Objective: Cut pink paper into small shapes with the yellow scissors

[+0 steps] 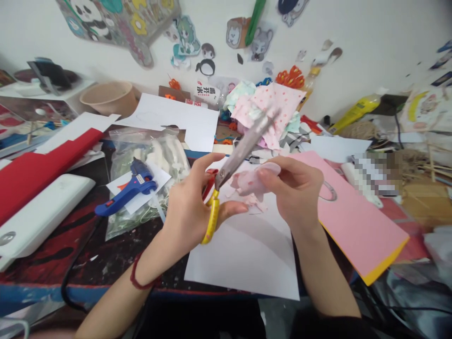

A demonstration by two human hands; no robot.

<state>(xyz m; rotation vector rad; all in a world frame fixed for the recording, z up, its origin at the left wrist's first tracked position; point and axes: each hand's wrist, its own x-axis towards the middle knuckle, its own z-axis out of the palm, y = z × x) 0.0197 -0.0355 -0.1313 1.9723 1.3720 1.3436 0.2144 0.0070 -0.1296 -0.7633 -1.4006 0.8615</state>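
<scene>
My left hand (189, 202) grips a pair of scissors (243, 149) with yellow and red handles, the blades slanting up and to the right. Between the thumb and fingers of my right hand (298, 190) is a small pale pink piece with dots (250, 181), which looks like cloth. This piece hangs just right of the scissors' pivot; I cannot tell whether the blades touch it. Small pink scraps (257, 205) lie below on a white sheet of paper (254, 254).
A blue glue gun (129, 186) rests on a clear plastic bag (118, 226) at the left, near a long white device (52, 212) and red sheets (38, 176). Pink card (356, 221) lies right. Behind are crumpled dotted cloth (282, 106) and a brown bowl (109, 99).
</scene>
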